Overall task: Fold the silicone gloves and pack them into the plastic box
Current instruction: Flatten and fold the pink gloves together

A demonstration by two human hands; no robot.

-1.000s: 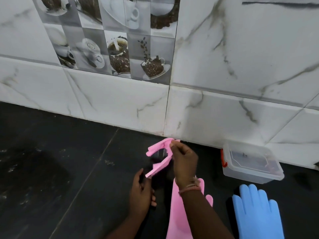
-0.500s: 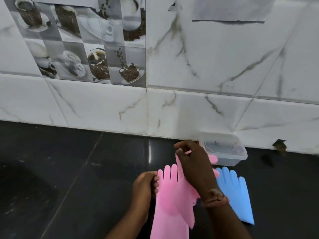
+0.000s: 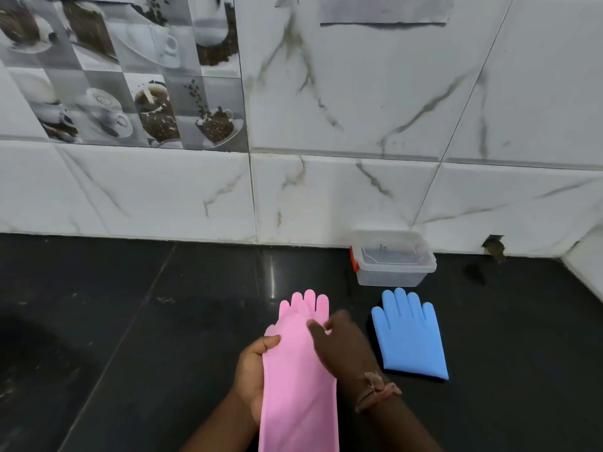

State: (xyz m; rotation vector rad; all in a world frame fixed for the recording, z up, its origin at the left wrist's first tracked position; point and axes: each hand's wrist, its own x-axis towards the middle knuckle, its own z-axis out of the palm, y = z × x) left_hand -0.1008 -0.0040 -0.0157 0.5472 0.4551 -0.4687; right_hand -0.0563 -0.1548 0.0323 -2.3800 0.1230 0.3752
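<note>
The pink glove (image 3: 298,380) lies flat on the dark worktop (image 3: 130,321), fingers toward the wall. The left hand (image 3: 253,373) grips its left edge with curled fingers; the blurred right hand (image 3: 342,347) rests on it, grip unclear. The blue glove (image 3: 409,334) lies beside it, below the clear plastic box (image 3: 391,267). No readable writing shows.

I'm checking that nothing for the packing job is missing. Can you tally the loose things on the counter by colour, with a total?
Pink glove: 1, held by the left hand and right hand
Blue glove: 1, flat on the counter
Clear box: 1, by the wall
Total: 3
</note>
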